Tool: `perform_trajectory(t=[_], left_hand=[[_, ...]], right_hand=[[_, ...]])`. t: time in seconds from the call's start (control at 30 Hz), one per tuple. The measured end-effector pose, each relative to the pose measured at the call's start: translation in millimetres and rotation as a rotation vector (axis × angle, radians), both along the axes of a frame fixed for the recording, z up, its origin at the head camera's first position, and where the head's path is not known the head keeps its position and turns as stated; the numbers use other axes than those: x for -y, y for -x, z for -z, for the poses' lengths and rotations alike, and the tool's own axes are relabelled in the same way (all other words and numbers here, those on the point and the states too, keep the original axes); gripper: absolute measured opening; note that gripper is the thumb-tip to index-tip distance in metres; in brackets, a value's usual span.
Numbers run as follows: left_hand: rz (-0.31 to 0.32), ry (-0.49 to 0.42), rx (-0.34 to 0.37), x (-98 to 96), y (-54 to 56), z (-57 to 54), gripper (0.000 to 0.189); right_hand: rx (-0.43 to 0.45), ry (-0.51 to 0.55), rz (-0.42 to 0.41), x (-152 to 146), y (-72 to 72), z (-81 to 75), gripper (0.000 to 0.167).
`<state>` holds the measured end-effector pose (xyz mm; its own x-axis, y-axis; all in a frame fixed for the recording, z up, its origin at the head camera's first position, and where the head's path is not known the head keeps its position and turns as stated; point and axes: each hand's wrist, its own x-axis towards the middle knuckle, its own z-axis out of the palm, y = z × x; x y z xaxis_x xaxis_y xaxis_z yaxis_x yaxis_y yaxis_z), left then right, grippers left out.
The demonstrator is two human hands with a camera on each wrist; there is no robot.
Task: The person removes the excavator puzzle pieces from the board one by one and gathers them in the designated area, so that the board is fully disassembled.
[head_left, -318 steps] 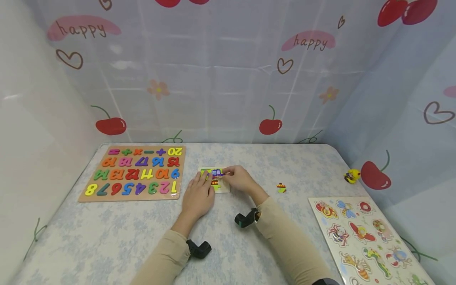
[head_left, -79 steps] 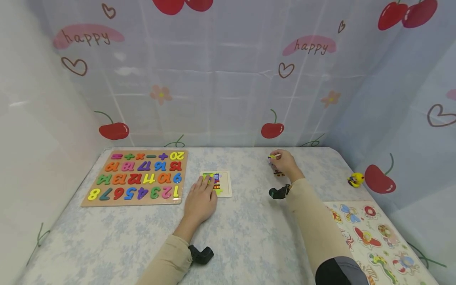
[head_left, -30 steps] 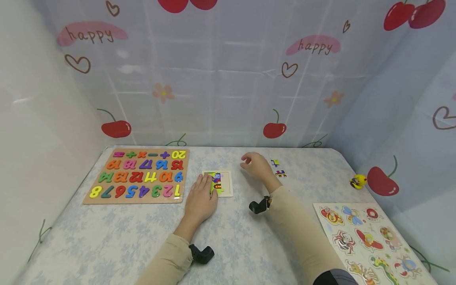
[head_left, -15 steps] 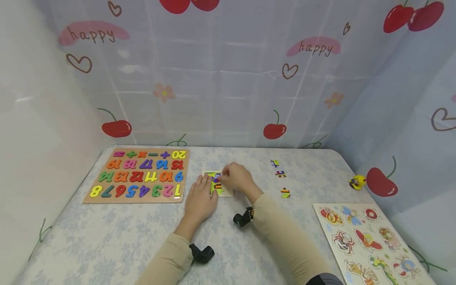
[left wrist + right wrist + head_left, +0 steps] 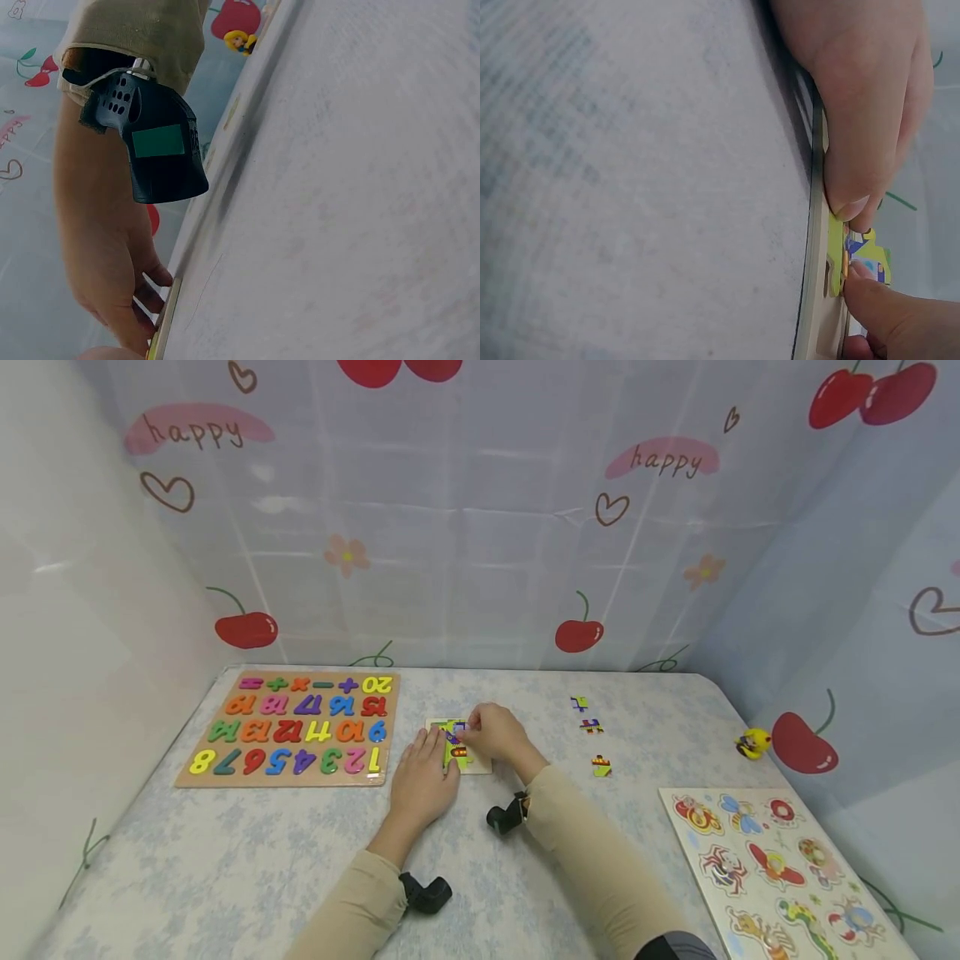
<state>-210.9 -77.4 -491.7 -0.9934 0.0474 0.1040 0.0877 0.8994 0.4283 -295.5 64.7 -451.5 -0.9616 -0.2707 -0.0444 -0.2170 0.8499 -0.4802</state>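
1. Cream-edged, the small puzzle board (image 5: pixel 482 766) lay on the table (image 5: pixel 517 893) between the number board (image 5: pixel 247 781) and three loose pieces (image 5: pixel 592 727).
2. Its left side was under the left hand (image 5: pixel 423 782), whose fingers lay straight.
3. The right hand (image 5: pixel 501 735) pinched a puzzle piece (image 5: pixel 883 256) at the board, close beside the left.

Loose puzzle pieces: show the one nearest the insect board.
The bottom piece in the head view, green at its lower edge; the middle piece and top piece lie farther from the insect board.
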Motion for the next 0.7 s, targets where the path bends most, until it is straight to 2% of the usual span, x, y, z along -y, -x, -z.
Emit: perform_trajectory(t=[0.2, 0.43, 0.7], left_hand=[[-0.007, -0.001, 0.012, -0.6, -0.1, -0.5, 0.062], [-0.004, 0.008, 0.003, -0.2, 0.6, -0.4, 0.062], [-0.009, 0.016, 0.017, 0.2, 1.5, 0.1, 0.063]], right_hand=[[-0.004, 0.118, 0.011, -2, 3.1, 5.5, 0.025], [0.044, 0.314, 0.040, -5, 9.1, 13.3, 0.023], [0.080, 0.408, 0.010, -7, 9.7, 11.6, 0.024]])
